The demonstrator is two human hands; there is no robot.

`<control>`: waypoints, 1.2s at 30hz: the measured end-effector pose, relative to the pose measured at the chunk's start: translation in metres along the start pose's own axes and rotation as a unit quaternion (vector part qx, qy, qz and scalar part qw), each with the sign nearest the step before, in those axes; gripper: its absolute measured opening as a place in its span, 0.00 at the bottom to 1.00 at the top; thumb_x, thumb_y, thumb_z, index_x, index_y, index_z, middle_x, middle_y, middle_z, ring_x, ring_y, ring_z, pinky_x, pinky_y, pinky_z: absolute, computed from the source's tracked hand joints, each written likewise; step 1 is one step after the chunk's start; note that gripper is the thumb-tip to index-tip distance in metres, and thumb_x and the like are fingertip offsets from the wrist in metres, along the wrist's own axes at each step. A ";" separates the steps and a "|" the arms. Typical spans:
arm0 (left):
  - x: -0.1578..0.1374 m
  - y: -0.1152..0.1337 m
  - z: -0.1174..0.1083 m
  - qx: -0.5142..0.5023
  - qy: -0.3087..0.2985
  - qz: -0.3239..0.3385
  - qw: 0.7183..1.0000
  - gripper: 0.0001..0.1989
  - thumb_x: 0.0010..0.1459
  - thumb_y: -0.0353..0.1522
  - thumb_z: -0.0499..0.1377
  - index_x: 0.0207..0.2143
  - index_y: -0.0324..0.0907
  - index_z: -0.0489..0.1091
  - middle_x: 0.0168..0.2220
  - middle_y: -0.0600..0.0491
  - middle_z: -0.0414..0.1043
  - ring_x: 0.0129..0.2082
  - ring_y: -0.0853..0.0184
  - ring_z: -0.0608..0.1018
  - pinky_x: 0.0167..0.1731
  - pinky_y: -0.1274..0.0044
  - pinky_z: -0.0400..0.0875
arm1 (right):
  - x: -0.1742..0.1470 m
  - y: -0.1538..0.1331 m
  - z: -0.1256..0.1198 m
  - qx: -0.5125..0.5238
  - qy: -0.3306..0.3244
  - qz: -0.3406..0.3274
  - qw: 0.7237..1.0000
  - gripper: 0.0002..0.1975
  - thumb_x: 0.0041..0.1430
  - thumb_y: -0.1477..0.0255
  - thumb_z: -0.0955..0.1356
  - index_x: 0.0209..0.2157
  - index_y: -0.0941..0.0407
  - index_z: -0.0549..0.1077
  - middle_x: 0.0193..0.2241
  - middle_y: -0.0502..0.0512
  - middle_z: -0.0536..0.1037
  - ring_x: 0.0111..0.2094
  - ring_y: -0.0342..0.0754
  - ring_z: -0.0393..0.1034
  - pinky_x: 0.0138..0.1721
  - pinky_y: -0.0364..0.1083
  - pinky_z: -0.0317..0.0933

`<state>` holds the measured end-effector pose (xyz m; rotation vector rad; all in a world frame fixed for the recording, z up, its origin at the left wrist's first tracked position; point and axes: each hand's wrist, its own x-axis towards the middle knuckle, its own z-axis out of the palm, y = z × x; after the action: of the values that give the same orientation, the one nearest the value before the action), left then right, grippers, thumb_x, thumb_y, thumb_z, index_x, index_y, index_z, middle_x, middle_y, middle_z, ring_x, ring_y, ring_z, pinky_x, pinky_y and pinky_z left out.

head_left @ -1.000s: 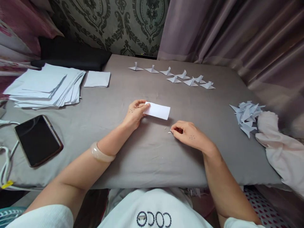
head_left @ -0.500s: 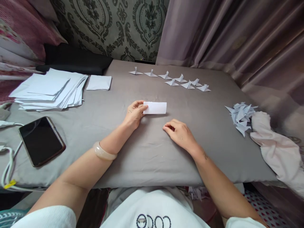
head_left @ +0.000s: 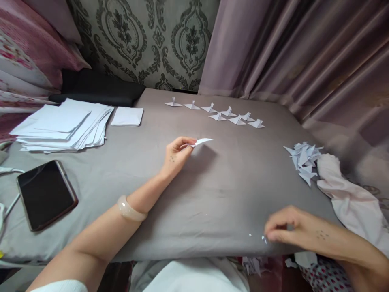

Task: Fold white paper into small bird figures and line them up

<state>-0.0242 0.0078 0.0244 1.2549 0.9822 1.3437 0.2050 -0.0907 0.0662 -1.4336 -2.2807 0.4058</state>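
My left hand is raised over the middle of the table. Its thumb and fingers pinch a folded piece of white paper, seen nearly edge-on, with a shadow on the cloth below. Close to the table's front edge at the right, my right hand is slightly blurred by motion. Its thumb and forefinger are pinched together at a tiny paper scrap. Another white speck of paper lies just left of it.
Folded paper birds stand in rows at the back. More lie heaped at the right beside a pale cloth. On the left are a stack of paper, a smaller pile of squares and a phone. Scraps show below the table edge.
My right hand has moved right and toward the table's front edge, with small scraps now visible at its fingertips. My left hand has tilted the paper from face-on to nearly edge-on.
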 end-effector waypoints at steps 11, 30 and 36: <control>-0.017 -0.010 0.000 0.380 -0.162 0.291 0.863 0.17 0.60 0.23 0.49 0.47 0.44 0.70 0.47 0.46 0.73 0.52 0.61 0.71 0.53 0.69 0.64 | 0.082 0.002 0.056 -0.120 0.088 -0.020 0.989 0.17 0.61 0.79 0.61 0.48 0.52 0.72 0.48 0.57 0.73 0.46 0.53 0.64 0.46 0.51 0.62; -0.009 -0.011 -0.017 0.544 -0.239 0.211 0.776 0.09 0.59 0.26 0.53 0.38 0.40 0.72 0.41 0.50 0.75 0.39 0.62 0.74 0.37 0.71 0.66 | 0.059 0.014 0.057 -0.013 -0.020 0.015 1.000 0.10 0.62 0.75 0.63 0.39 0.54 0.76 0.43 0.54 0.75 0.42 0.50 0.66 0.40 0.48 0.63; -0.014 -0.002 -0.016 0.557 -0.245 0.181 0.772 0.07 0.61 0.27 0.53 0.34 0.40 0.71 0.42 0.51 0.76 0.42 0.61 0.74 0.37 0.70 0.66 | 0.061 0.022 0.060 0.059 -0.009 0.024 0.998 0.18 0.59 0.73 0.66 0.52 0.53 0.71 0.51 0.58 0.68 0.49 0.51 0.65 0.48 0.49 0.64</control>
<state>-0.0407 -0.0042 0.0176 2.6410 1.2016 0.4947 0.1696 -0.0274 0.0154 -1.4315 -2.2002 0.5607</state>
